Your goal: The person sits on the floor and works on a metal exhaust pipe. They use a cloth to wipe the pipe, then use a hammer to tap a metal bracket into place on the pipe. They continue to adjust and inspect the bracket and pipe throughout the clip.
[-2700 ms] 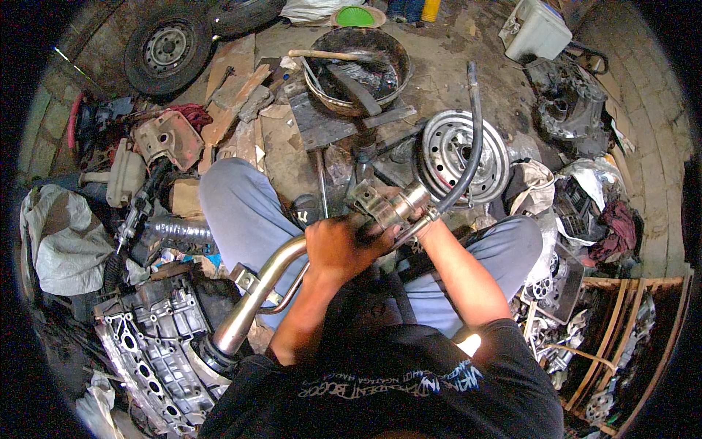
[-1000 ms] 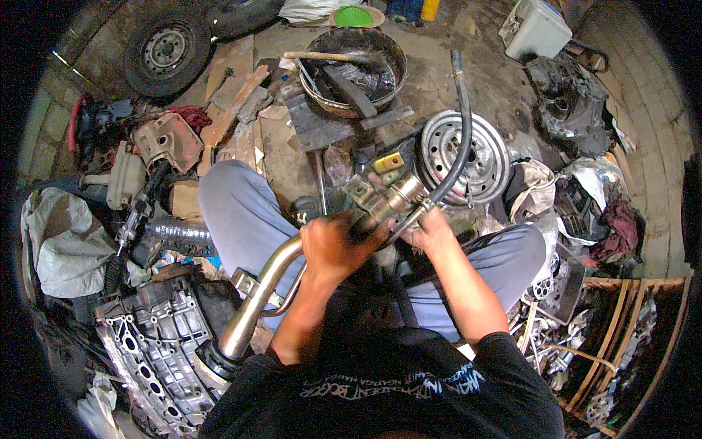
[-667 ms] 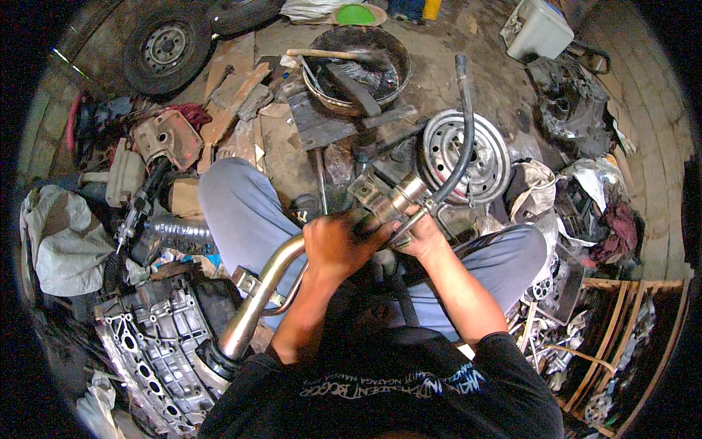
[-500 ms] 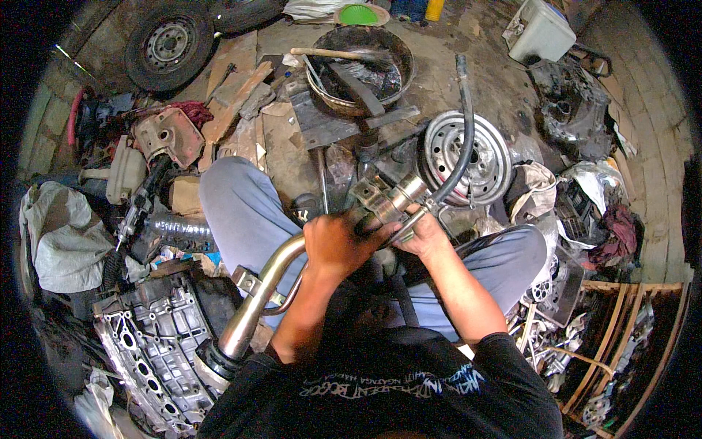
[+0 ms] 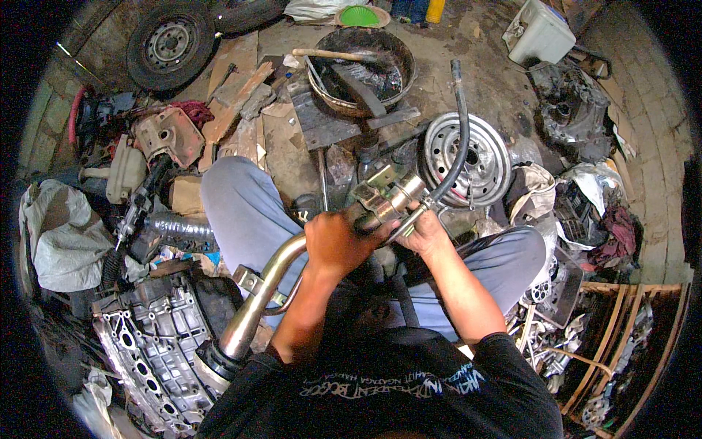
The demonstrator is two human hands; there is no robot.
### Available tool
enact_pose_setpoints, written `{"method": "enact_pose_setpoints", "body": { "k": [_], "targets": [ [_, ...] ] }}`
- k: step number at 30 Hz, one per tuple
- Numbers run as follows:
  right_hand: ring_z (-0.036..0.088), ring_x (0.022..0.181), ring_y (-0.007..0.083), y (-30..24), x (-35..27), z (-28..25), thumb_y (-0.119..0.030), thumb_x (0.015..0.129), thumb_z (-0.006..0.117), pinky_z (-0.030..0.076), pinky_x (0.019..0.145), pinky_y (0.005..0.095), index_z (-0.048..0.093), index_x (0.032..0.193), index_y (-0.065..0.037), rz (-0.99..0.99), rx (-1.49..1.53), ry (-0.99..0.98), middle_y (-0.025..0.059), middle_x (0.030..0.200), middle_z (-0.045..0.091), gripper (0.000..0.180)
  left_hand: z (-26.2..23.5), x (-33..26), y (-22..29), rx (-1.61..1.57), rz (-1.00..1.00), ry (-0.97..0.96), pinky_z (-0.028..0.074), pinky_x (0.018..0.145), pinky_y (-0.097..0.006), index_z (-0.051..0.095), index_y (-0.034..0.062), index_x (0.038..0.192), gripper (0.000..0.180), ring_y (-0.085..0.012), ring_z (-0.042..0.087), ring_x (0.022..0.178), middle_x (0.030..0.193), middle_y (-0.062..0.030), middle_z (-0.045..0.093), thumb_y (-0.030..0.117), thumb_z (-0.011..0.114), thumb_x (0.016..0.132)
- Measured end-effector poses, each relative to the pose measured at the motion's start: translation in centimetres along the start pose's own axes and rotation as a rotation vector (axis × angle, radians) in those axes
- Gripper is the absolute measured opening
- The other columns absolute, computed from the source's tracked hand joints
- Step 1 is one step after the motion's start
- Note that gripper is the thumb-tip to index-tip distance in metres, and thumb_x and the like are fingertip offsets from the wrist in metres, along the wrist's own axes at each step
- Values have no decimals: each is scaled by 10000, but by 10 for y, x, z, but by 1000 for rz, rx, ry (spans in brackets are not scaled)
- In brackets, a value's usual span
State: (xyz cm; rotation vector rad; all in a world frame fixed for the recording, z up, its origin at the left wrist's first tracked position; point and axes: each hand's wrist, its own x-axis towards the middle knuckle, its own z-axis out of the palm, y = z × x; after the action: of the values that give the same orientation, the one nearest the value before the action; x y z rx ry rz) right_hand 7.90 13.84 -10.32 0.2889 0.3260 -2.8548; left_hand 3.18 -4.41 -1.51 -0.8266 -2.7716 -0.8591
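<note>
Head view, near items first: your black short-sleeved shirt (image 5: pixel 380 373), sleeves ending above both elbows. Your left forearm rises from the lower edge, leaning slightly inward, back of the hand up; your right forearm slants up and to the left, elbow out to the side, so the two hands meet just beside each other over your lap. Metal pipe (image 5: pixel 252 314), one, bent, lying diagonally across your lap: dark-collared end low at the left, bare end up at the right. Left hand (image 5: pixel 341 241): wrapped over the pipe past its bend, knuckles upward, fingers clenched around it, their tips hidden beneath. Right hand (image 5: pixel 424 230): turned inward near the bare end, thumb and fingers curled on the slim tube (image 5: pixel 401 231) alongside the pipe; the undersides of those fingers are hidden. Bracket (image 5: pixel 379 199), metal, set on the pipe just beyond your left hand. Rubber hose (image 5: pixel 463 128), black, joined to the slim tube, curving away over the steel wheel rim (image 5: pixel 435 143). Grey-trousered knees, spread to either side. Engine block (image 5: pixel 172 322), at your left. Farther off: round basin (image 5: pixel 407 77), holding a wooden-handled tool (image 5: pixel 325 54); farthest, a tyred wheel (image 5: pixel 172 45) at upper left.
</note>
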Motion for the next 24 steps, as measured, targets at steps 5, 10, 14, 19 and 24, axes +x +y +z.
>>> {"method": "enact_pose_setpoints", "body": {
  "k": [5, 10, 14, 19, 24],
  "targets": [
    [574, 1031, 305, 0, -10, 34, -370, 851, 669, 483, 765, 359, 598, 1238, -100, -50, 145, -47, 169, 1211, 601, 477, 0, 0, -2, -75, -97, -16, 536, 557, -455, 744, 108, 827, 611, -351, 661, 568, 632, -152, 670, 696, 735, 659],
    [532, 1142, 311, 2, -16, 44, -619, 830, 617, 451, 866, 394, 572, 1286, -111, -124, 133, -57, 126, 1269, 585, 685, -4, 4, -1, -154, -205, -52, 559, 651, -437, 692, 114, 1021, 645, -336, 700, 741, 837, -106, 727, 587, 839, 607],
    [524, 1171, 291, 0, -16, 52, -547, 823, 683, 446, 914, 400, 513, 1344, -114, -69, 99, -88, 118, 1292, 571, 698, -5, 6, -2, -185, -225, -43, 559, 681, -427, 660, 108, 1101, 690, -339, 704, 777, 884, -125, 731, 548, 857, 608],
    [530, 1198, 285, 0, -14, 31, -262, 800, 781, 408, 1022, 437, 463, 1376, -77, -132, -173, -194, 118, 1309, 561, 684, -14, 9, 5, -232, -226, -57, 556, 700, -441, 645, 100, 1130, 705, -359, 700, 807, 897, -144, 728, 524, 864, 611],
    [529, 1232, 293, -7, -19, 23, -89, 778, 766, 379, 1069, 460, 431, 1388, -26, -104, -432, -156, 143, 1324, 551, 699, -14, 9, 1, -244, -223, -48, 551, 710, -454, 638, 96, 1134, 700, -372, 694, 832, 909, -164, 722, 491, 877, 607]
  ]
}}
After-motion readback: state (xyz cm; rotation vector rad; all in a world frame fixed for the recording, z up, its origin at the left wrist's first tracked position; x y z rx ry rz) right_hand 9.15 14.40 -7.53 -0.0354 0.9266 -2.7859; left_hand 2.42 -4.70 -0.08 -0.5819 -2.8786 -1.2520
